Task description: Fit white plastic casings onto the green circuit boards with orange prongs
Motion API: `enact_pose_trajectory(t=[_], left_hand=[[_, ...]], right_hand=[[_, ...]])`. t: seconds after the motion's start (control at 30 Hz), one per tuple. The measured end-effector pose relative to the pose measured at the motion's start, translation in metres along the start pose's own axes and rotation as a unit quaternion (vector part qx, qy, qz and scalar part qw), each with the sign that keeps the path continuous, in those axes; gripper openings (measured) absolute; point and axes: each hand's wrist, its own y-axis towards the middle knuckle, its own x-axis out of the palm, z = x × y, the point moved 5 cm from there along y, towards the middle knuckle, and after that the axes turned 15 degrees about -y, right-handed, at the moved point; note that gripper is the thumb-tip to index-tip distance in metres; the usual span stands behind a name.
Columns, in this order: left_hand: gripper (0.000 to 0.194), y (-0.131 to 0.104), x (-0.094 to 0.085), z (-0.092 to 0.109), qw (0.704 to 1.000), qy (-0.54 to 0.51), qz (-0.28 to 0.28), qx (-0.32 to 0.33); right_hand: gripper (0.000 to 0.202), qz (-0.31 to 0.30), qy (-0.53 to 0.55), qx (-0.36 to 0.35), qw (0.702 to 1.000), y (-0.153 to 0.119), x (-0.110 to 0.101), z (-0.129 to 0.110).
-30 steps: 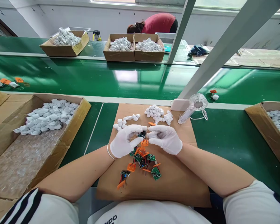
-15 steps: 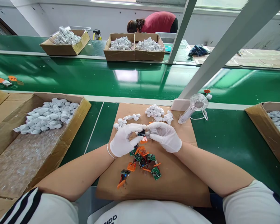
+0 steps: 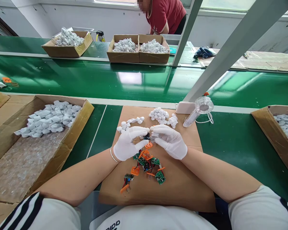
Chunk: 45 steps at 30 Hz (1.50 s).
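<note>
Both of my hands wear white gloves and meet over the cardboard sheet. My left hand pinches a small dark circuit board with an orange plug piece below it. Close on its right, my right hand has its fingers curled; a pale bit shows at the fingertips, too hidden to name. Beneath the hands lies a loose cluster of green circuit boards wired to orange plug pieces. Beyond the hands sit a heap of small white housings and a smaller group of white housings.
A cardboard box of white pieces stands left, another box right. A clear handheld fan stands near a slanted grey post. Behind runs a green belt; across it are boxes and a person in red.
My right fingertips have drawn slightly apart from my left ones. Orange pieces on the green belt have shifted left. The person across the belt has risen from a deep bend.
</note>
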Motion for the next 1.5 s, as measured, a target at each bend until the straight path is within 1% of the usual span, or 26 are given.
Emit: enact_pose_trajectory(t=[0.07, 0.13, 0.27, 0.33, 0.43, 0.67, 0.87, 0.9, 0.97, 1.07, 1.13, 1.2, 1.27, 1.33, 1.43, 1.5], left_hand=[[0.037, 0.0, 0.0, -0.001, 1.0, 0.004, 0.005, -0.004], [0.04, 0.0, 0.001, -0.001, 1.0, -0.001, 0.002, -0.006], [0.042, 0.001, 0.002, 0.003, 1.0, 0.009, -0.001, 0.006], [0.039, 0.002, 0.002, 0.004, 1.0, 0.017, 0.002, 0.001], [0.039, 0.002, 0.002, 0.002, 0.999, 0.023, 0.004, -0.026], [0.039, 0.0, 0.002, 0.0, 0.999, 0.027, 0.013, -0.037], [0.035, 0.001, 0.001, 0.001, 0.999, 0.043, 0.02, -0.027], [0.034, 0.001, 0.001, 0.001, 0.998, 0.048, 0.021, -0.029], [0.032, 0.0, 0.001, 0.001, 0.998, 0.057, 0.019, -0.034], [0.034, 0.0, 0.003, 0.004, 0.998, 0.052, 0.008, -0.021], [0.038, 0.001, 0.005, 0.008, 0.999, 0.04, -0.008, 0.008], [0.042, 0.002, 0.007, 0.013, 0.998, 0.037, -0.023, 0.046], [0.043, 0.004, 0.008, 0.019, 0.995, 0.049, -0.029, 0.087], [0.041, 0.005, 0.007, 0.023, 0.991, 0.062, -0.032, 0.112], [0.036, 0.006, 0.007, 0.027, 0.987, 0.066, -0.049, 0.134], [0.032, 0.006, 0.008, 0.029, 0.985, 0.061, -0.061, 0.148]], right_hand=[[0.02, 0.011, -0.081, -0.033, 0.996, -0.002, -0.001, 0.001], [0.021, 0.031, -0.137, -0.051, 0.989, -0.004, -0.003, 0.002], [0.02, 0.063, -0.171, -0.112, 0.977, -0.003, -0.006, -0.006], [0.016, 0.057, -0.182, -0.132, 0.973, -0.001, -0.005, -0.011], [0.011, 0.05, -0.203, -0.151, 0.966, 0.001, -0.002, -0.015], [0.013, 0.068, -0.218, -0.159, 0.96, -0.005, -0.002, -0.009], [0.014, 0.089, -0.266, -0.162, 0.946, -0.007, 0.0, -0.011], [0.015, 0.087, -0.264, -0.164, 0.946, -0.007, 0.0, -0.012], [0.016, 0.063, -0.243, -0.162, 0.954, -0.007, 0.0, -0.014], [0.011, 0.015, -0.175, -0.115, 0.978, -0.005, 0.001, -0.014], [0.006, 0.006, -0.089, -0.053, 0.995, -0.004, 0.001, -0.009], [0.013, -0.002, 0.022, 0.021, 1.0, -0.002, 0.003, -0.002], [0.025, -0.016, 0.107, 0.092, 0.99, -0.001, 0.007, 0.005], [0.036, -0.045, 0.15, 0.152, 0.976, 0.0, 0.011, 0.011], [0.049, -0.131, 0.187, 0.218, 0.949, 0.0, 0.017, 0.017], [0.053, -0.183, 0.208, 0.244, 0.929, -0.002, 0.02, 0.018]])
